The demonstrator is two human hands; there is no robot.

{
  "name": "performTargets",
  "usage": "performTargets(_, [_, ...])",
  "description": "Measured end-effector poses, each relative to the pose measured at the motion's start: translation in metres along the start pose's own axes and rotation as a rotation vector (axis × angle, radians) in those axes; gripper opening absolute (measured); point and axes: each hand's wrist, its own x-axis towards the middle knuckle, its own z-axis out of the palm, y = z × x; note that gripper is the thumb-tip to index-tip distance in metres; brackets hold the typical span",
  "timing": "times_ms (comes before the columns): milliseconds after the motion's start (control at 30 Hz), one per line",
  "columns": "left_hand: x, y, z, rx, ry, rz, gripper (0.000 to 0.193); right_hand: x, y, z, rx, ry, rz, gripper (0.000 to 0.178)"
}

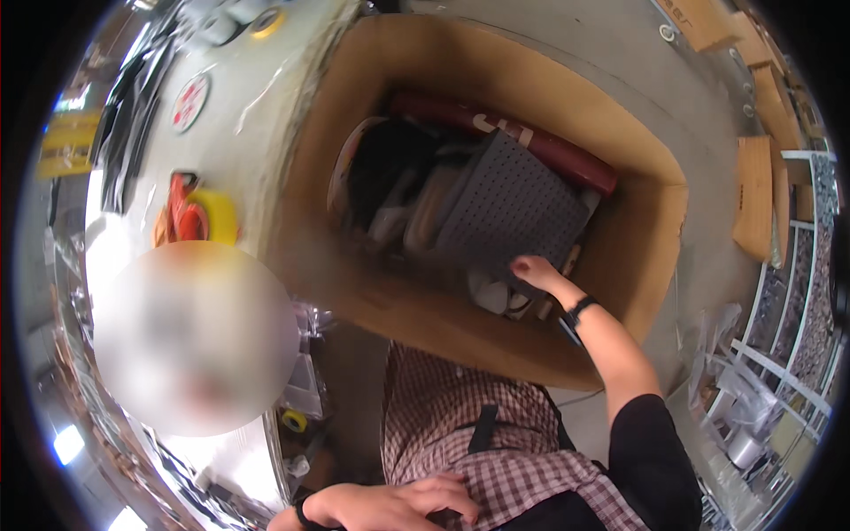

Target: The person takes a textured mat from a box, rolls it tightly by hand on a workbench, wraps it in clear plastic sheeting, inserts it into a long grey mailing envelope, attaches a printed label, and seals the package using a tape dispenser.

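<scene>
A large cardboard box [655, 257], its top uncovered, stands in front of me. My right hand [536, 272] reaches inside, its fingers closed at the near corner of a dark grey, block-like piece dotted with small holes [518, 199]. The piece lies tilted on other contents. Behind it stretches a dark red roll [567, 162] with white marks. To its left are a black bundle [390, 168] and a beige rounded item [429, 208]. White items [489, 290] lie below my right hand. My left hand [412, 504] lies against my checked apron [460, 389], fingers stretched out and holding nothing.
A workbench [252, 115] runs along the left, with a yellow tape roll [266, 23], an orange-red tape dispenser [188, 212] and a round sticker [190, 102] on it. Cardboard boxes [754, 199] and a metal rack [784, 310] stand at the right. Clear plastic [748, 398] hangs there.
</scene>
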Motion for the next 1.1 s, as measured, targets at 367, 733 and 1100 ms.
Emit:
performTargets(367, [-0.003, -0.035, -0.083, -0.291, 0.152, -0.265, 0.04, 0.225, 0.006, -0.052, -0.405, 0.511, 0.065, 0.043])
performTargets(733, [-0.05, -0.032, -0.079, -0.289, 0.386, -0.325, 0.033, 0.254, 0.008, -0.066, -0.582, 0.184, 0.098, 0.049])
performTargets(1100, [-0.232, 0.077, 0.004, 1.402, 2.345, -0.54, 0.066, -0.068, -0.032, -0.084, -0.242, 0.444, -0.262, 0.018])
